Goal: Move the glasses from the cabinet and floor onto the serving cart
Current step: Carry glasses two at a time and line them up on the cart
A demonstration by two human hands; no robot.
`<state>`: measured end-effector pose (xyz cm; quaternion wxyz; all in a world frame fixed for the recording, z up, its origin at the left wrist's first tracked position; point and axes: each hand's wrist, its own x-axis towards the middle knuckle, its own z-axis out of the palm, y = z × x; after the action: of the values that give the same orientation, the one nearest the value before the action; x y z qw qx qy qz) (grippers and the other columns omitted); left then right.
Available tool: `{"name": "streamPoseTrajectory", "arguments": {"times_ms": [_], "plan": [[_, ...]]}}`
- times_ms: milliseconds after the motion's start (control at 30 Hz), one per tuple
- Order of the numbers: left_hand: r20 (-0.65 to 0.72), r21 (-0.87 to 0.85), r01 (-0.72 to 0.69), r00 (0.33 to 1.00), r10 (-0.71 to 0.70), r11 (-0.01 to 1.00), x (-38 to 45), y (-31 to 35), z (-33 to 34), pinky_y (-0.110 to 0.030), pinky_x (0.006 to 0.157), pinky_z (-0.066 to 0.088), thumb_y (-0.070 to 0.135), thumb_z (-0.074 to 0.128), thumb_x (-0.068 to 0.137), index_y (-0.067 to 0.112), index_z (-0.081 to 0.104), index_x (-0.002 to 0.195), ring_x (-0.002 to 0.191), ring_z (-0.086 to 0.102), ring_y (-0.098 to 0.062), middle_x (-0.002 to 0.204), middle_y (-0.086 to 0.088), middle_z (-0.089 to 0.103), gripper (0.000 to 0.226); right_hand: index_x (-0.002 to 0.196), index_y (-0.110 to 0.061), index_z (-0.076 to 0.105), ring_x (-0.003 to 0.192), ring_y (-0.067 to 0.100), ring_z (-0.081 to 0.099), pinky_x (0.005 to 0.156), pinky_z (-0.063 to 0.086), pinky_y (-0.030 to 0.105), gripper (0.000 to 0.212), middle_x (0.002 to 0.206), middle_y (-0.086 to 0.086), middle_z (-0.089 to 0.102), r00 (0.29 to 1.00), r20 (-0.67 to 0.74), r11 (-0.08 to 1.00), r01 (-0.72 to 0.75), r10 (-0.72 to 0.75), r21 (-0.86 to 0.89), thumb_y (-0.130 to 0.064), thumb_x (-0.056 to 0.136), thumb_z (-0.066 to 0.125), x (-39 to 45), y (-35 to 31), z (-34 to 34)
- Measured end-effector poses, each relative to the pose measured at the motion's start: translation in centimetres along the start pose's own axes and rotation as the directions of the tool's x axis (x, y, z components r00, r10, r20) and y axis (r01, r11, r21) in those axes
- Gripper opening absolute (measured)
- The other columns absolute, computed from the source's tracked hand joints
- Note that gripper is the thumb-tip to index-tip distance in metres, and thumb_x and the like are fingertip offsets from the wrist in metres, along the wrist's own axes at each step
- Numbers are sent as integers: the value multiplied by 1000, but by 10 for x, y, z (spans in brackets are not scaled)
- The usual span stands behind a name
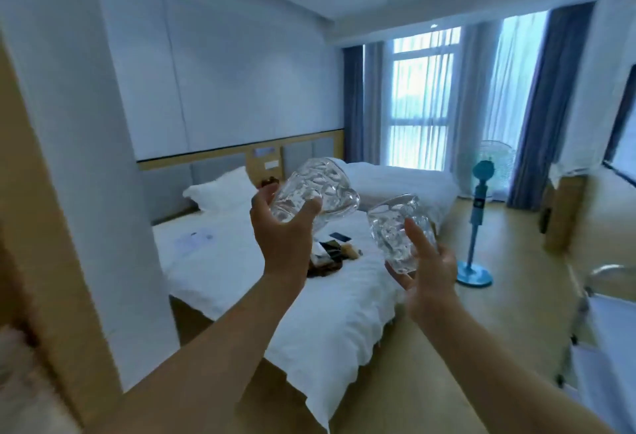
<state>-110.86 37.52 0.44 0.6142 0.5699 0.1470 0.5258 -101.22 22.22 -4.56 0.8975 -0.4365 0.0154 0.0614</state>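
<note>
My left hand (284,230) is raised in front of me and grips clear textured glasses (320,189), which look like two held together and tilted to the right. My right hand (428,268) holds a third clear textured glass (399,230) by its base, thumb up along its side. Both hands hang in the air over the foot of a bed. At the far right edge, a metal frame with a curved handle (609,272) shows; it may be the serving cart, mostly cut off.
A white bed (309,313) with small dark items lies straight ahead, a second bed (406,182) behind it. A blue standing fan (480,227) is on the wooden floor at right. A white wall corner and wooden panel (69,227) stand close at left.
</note>
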Motion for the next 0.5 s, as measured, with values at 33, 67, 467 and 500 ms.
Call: {"name": "streamPoseTrajectory", "arguments": {"times_ms": [33, 67, 467, 500], "plan": [[38, -60, 53, 998, -51, 997, 5, -12, 17, -49, 94, 57, 40, 84, 58, 42, 54, 114, 113, 62, -20, 124, 2, 59, 64, 127, -17, 58, 104, 26, 68, 80, 61, 49, 81, 118, 7, 67, 1000, -15, 1000, -7, 7, 20, -37, 59, 96, 13, -7, -9], [82, -124, 124, 990, -114, 985, 10, -25, 35, -50, 88, 59, 36, 83, 59, 35, 55, 117, 110, 64, -22, 123, -1, 60, 65, 125, -17, 61, 103, 28, 69, 80, 61, 47, 79, 118, 9, 69, 1000, -9, 999, -23, 23, 37, -39, 58, 95, 26, -14, -18], [734, -165, 853, 441, -516, 495, 84, -167, 214, -54, 94, 54, 27, 78, 69, 7, 61, 131, 112, 68, -37, 123, -17, 70, 68, 116, -13, 67, 113, 34, 63, 105, 46, 52, 47, 130, 12, 64, 991, -104, 977, 107, -89, 183, -18, 72, 81, 168, -56, -70], [761, -141, 882, 387, -520, 450, 86, -178, 225, -53, 95, 54, 26, 78, 74, 7, 62, 130, 112, 68, -38, 122, -17, 70, 62, 118, -12, 67, 114, 36, 62, 103, 48, 52, 53, 131, 13, 63, 990, -118, 977, 103, -81, 187, -15, 68, 83, 178, -55, -75]]}}
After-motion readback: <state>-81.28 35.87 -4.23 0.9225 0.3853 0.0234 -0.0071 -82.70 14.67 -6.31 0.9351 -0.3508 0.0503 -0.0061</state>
